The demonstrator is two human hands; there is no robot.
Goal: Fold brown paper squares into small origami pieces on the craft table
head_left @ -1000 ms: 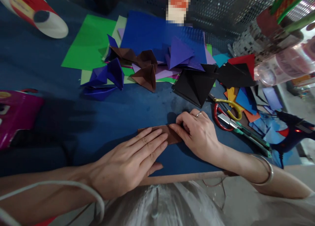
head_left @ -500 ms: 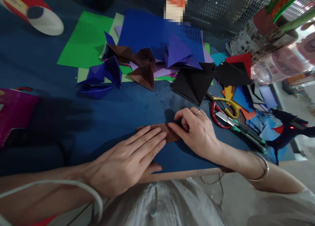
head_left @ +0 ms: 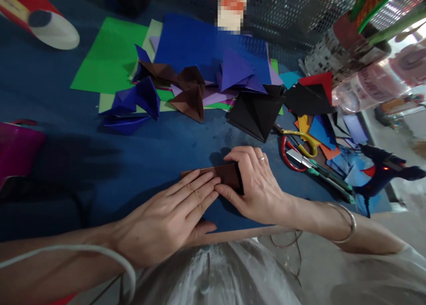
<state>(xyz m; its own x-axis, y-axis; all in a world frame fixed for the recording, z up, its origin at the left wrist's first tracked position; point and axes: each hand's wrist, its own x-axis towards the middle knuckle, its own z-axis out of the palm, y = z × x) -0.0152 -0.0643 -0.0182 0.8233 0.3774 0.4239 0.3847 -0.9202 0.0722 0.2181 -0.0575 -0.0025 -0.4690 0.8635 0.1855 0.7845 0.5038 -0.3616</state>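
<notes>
A narrow folded strip of brown paper lies on the blue tabletop before me. My left hand rests flat over its left part, fingers stretched out along it, covering much of it. At the paper's right end is my right hand, its thumb on the lower edge and its bent fingers around the upper right corner. Beyond the hands sit a folded black paper piece, a folded brown paper piece and a folded dark blue paper piece.
Right of my hands lie scissors and a green cutter, with a glue gun showing a red light. Coloured paper sheets spread across the back. A plastic bottle and a pot stand at the back right.
My right hand has opened from a tight pinch at the paper's upper edge, and its thumb has slid down and left. The left hand stays flat; the whole view has shifted slightly.
</notes>
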